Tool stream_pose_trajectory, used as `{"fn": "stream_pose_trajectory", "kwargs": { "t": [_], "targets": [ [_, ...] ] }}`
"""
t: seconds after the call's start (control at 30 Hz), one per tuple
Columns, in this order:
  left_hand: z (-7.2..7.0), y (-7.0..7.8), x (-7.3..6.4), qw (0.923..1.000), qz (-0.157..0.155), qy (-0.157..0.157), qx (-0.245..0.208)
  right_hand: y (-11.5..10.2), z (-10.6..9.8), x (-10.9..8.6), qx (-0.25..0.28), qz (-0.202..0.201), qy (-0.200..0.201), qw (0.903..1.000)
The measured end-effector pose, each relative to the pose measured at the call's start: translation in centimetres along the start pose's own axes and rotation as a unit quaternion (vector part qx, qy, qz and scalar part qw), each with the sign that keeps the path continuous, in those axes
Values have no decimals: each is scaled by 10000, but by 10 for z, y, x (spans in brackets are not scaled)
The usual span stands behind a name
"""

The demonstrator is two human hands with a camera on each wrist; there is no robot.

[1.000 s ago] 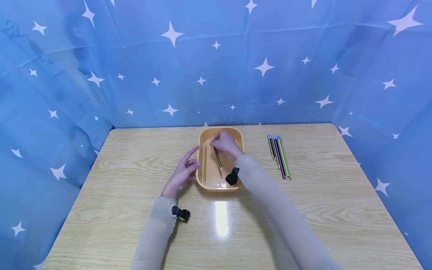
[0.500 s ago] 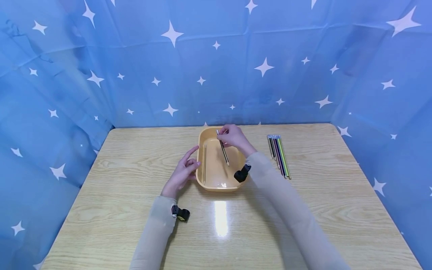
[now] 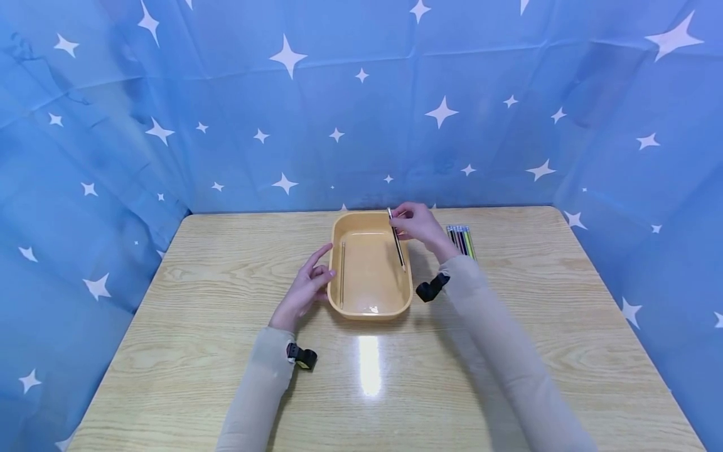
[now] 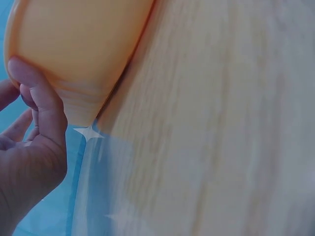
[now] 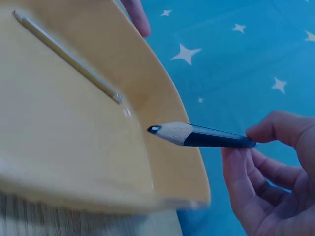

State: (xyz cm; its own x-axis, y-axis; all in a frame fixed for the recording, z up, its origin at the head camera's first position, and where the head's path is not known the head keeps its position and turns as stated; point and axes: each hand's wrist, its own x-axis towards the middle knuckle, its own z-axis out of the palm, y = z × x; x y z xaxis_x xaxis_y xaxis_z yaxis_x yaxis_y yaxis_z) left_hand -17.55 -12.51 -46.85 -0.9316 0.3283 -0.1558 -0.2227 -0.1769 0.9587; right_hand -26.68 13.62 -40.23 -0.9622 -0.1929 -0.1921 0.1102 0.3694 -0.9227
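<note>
My right hand (image 3: 418,223) pinches a dark pencil (image 3: 398,242) between thumb and fingers, near its white end. The sharpened black tip slants down over the right rim of the orange plastic tray (image 3: 369,316). In the right wrist view, that pencil (image 5: 211,136) overlaps the tray wall. Along the tray's left inner side lies a gold pencil (image 3: 342,276), which also shows as a gold pencil (image 5: 69,56) in the right wrist view. My left hand (image 3: 302,289) rests at the tray's left rim, fingers relaxed; a digit touches the rim in the left wrist view.
Right of the tray, several pencils (image 3: 462,237) lie side by side, partly covered by my right forearm. All stand on a light wooden table (image 3: 237,263). A blue curtain with white stars (image 3: 367,150) hangs close behind the table and along both sides.
My right hand has lifted the dark pencil from over the tray's middle and carried it right, to the right rim. My left hand and the gold pencil have stayed put.
</note>
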Motion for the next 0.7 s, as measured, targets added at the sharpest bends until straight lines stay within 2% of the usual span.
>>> {"fn": "stream_pose_trajectory", "kwargs": {
  "t": [0.4,0.57,0.7],
  "targets": [
    [0,2,-1,10000,-24,-22,30,33,-35,-2,289,154,194,9993],
    [0,2,-1,10000,-45,12,25,47,-44,-2,73,236,215,9995],
    [0,1,-1,10000,-35,11,20,59,-50,0,-171,477,302,9983]
  ]
}}
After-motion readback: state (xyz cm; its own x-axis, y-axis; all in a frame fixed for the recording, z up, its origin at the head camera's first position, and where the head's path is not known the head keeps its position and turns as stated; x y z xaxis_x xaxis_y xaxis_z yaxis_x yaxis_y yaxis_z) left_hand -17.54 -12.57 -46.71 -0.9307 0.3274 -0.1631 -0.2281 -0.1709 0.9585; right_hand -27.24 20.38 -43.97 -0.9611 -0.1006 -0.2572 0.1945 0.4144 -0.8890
